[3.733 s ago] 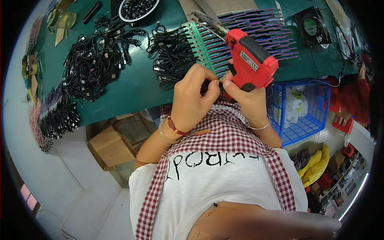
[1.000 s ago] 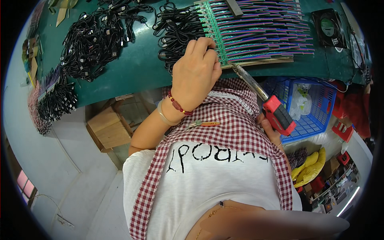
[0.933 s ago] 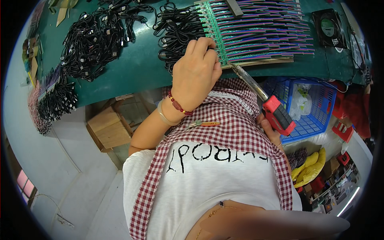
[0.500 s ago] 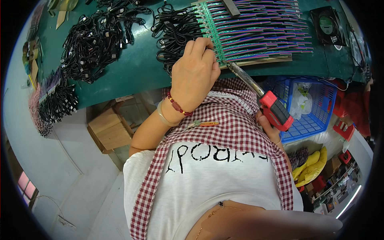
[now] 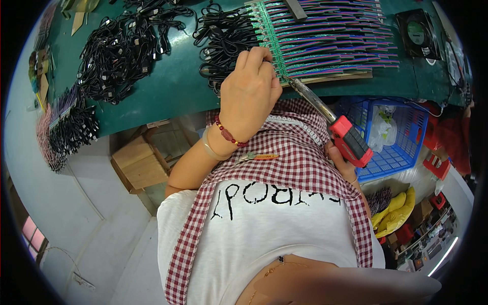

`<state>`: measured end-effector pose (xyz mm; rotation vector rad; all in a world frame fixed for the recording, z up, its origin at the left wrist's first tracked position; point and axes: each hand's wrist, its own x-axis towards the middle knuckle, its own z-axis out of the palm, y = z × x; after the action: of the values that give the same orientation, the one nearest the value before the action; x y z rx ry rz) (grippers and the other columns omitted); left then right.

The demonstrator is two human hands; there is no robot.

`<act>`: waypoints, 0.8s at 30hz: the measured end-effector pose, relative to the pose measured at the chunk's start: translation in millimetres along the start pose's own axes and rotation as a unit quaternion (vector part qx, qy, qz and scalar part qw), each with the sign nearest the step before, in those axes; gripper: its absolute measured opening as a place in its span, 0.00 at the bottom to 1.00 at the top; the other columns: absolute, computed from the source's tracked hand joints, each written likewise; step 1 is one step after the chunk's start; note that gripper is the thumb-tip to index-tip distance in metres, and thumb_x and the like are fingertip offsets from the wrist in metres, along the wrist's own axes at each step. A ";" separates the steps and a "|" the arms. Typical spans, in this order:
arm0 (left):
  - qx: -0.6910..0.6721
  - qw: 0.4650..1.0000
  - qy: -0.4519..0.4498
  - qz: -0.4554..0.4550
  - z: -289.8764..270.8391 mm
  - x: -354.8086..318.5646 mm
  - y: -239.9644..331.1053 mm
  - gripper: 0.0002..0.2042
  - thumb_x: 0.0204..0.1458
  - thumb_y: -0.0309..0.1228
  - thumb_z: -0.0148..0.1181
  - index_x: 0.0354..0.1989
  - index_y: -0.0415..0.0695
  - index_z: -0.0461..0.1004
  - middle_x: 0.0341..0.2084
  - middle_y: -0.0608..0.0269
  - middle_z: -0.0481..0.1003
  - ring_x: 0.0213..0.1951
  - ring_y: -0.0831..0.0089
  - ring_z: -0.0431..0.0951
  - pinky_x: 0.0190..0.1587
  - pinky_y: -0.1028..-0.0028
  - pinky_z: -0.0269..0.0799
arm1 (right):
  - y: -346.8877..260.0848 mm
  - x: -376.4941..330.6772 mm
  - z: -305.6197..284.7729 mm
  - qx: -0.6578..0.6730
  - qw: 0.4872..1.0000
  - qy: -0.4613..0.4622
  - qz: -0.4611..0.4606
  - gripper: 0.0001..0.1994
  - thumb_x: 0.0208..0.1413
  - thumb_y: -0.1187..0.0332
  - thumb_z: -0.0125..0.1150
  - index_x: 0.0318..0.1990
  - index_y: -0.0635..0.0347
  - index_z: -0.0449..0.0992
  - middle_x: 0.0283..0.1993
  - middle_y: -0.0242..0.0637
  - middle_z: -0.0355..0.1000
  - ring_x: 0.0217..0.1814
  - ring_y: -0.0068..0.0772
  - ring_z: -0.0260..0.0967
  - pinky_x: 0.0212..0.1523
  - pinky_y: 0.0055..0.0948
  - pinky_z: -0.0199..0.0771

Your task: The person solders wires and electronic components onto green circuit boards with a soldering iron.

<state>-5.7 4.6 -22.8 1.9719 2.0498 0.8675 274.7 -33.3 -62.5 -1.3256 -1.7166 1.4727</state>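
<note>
Just right of the left hand's fingertips, the row of green circuit boards [image 5: 274,43] lies with its near end by the tip of a red-and-black soldering gun [image 5: 341,129]; whether the tip touches the boards is too small to tell. The right hand [image 5: 339,158], lower and further right, is wrapped around the gun's handle, partly hidden behind it. The left hand [image 5: 249,84] has its fingers curled together at the boards' near corner; its fingertips are hidden, so I cannot tell whether they grip anything. Multicoloured ribbon wires [image 5: 330,46] run rightward from the boards, above the gun's barrel, with a metal bar [image 5: 295,9] across their far end. Looped black USB cables [image 5: 223,46] lie just beyond the left hand, and a larger cable heap [image 5: 119,61] sits well to its left on the green tabletop [image 5: 170,91]. Beyond the right hand stands a blue plastic basket [image 5: 409,145].
</note>
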 end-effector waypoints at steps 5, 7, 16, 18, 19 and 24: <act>-0.001 1.000 -0.001 0.000 -0.5 0.1 0.7 0.06 0.35 0.21 0.58 0.20 0.40 0.66 0.35 0.65 0.69 0.34 0.68 0.70 0.27 0.71 0.70 | 14.4 -9.9 -4.6 0.006 1.000 -0.005 -0.002 0.06 0.48 0.70 0.59 0.30 0.63 0.73 0.26 0.35 0.69 0.27 0.29 0.66 0.30 0.25 0.64; 0.000 1.000 -0.002 -0.003 -0.2 0.4 1.6 0.06 0.35 0.21 0.58 0.20 0.40 0.66 0.35 0.65 0.69 0.34 0.68 0.70 0.27 0.71 0.70 | 15.9 -9.6 -5.6 0.093 0.995 -0.031 -0.023 0.21 0.54 0.69 0.54 0.54 0.66 0.60 0.23 0.34 0.63 0.22 0.24 0.58 0.28 0.26 0.61; 0.002 1.000 0.021 -0.019 -0.2 -3.2 1.4 0.05 0.36 0.22 0.57 0.21 0.40 0.67 0.35 0.65 0.69 0.35 0.67 0.71 0.29 0.70 0.71 | -11.6 2.8 1.6 0.212 0.977 0.001 -0.023 0.23 0.53 0.63 0.56 0.53 0.66 0.60 0.22 0.34 0.62 0.19 0.22 0.55 0.25 0.26 0.61; 0.006 0.999 0.020 -0.025 2.6 -4.0 1.3 0.04 0.36 0.23 0.57 0.21 0.40 0.68 0.34 0.65 0.69 0.35 0.68 0.70 0.30 0.71 0.72 | -18.2 4.1 3.0 0.221 0.974 0.031 -0.047 0.22 0.53 0.64 0.55 0.52 0.65 0.61 0.22 0.34 0.62 0.18 0.22 0.55 0.24 0.26 0.60; 0.007 1.000 0.017 -0.013 3.1 -3.1 2.6 0.04 0.36 0.24 0.57 0.22 0.40 0.69 0.33 0.65 0.68 0.35 0.68 0.70 0.31 0.73 0.72 | -19.0 5.6 2.6 0.231 0.968 0.080 -0.066 0.20 0.54 0.65 0.54 0.51 0.65 0.61 0.22 0.34 0.63 0.18 0.22 0.55 0.22 0.25 0.60; 0.018 0.999 0.037 -0.021 7.8 -5.7 0.7 0.05 0.35 0.24 0.56 0.22 0.38 0.69 0.33 0.64 0.67 0.35 0.68 0.69 0.32 0.74 0.72 | -26.6 22.0 1.9 0.252 0.957 0.084 -0.115 0.18 0.54 0.66 0.51 0.50 0.66 0.61 0.22 0.35 0.63 0.17 0.21 0.55 0.19 0.23 0.59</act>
<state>-0.6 1.4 -30.4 1.9337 2.1535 0.9143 255.4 -12.6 -42.5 -0.9158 -1.2253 1.4811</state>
